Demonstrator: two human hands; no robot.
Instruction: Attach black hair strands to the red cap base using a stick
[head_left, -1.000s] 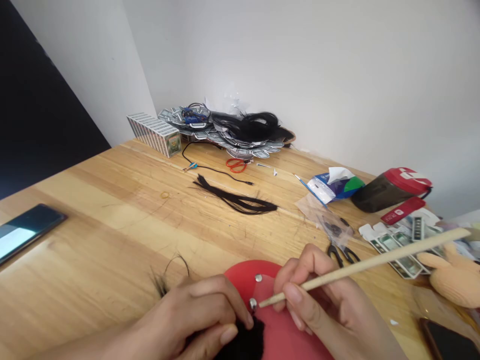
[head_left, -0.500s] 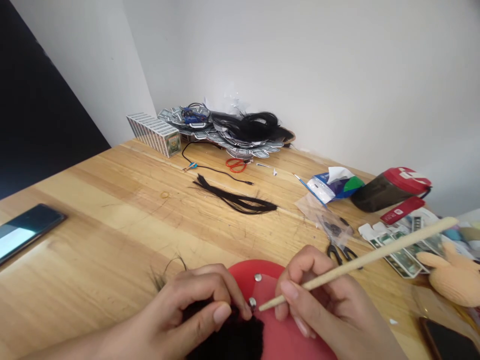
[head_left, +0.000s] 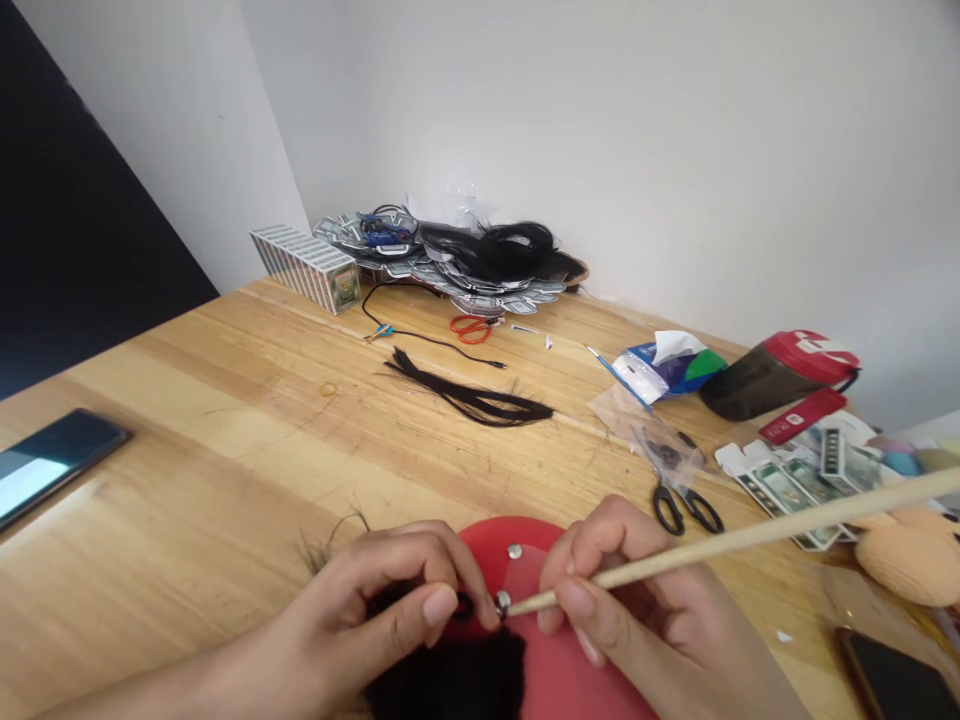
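My right hand grips a pale, pointed wooden stick, whose tip touches or nearly touches a small shiny silver disc. Close to that disc are the curled fingers of my left hand, holding some dark hair at the upper edge of a black hair piece. The exact pinch is partly hidden. Beneath lies a round red board with a paler pink sheet on it. A second silver disc sits farther up the board.
A hank of black hair lies mid-table. Black-handled scissors, opened card boxes and a plush toy are at right. Phones lie at left and lower right. A cluttered pile stands against the wall.
My right hand has brought the stick's tip left and slightly up to the lower silver disc, tilting the stick flatter. My left hand has stayed almost in place.
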